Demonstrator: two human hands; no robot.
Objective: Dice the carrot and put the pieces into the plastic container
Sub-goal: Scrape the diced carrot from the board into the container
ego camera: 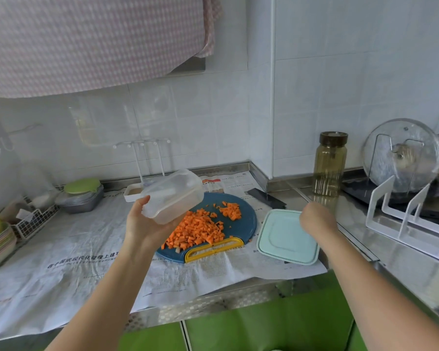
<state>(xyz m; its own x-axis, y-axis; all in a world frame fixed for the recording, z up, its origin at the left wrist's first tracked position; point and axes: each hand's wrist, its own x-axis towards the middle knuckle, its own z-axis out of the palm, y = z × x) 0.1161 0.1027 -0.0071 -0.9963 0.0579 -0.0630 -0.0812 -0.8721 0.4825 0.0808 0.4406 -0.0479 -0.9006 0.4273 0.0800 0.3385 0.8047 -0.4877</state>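
- Head view: my left hand [142,224] is palm up, fingers and thumb curled round one end of the clear plastic container [171,196], holding it off the table [395,252], tilted, with its open side turned away from me.
- Nothing shows inside the container.
- Just below and to the right of that hand, the diced carrot [200,229] lies on the round blue cutting board [250,219]: one big heap under the container and a smaller heap beyond it.
- A few loose bits sit near the board's yellow handle [213,249].
- My right hand [314,219] is bent down at the wrist over the far right corner of the pale blue lid [287,236]. Its fingers are hidden, so I cannot tell whether they pinch the lid or only touch it.
- The lid is just to the right of the board, on newspaper [86,252] spread over the table.
- Beyond my right hand lies a dark knife [266,198], and past it an amber jar [330,165] stands.
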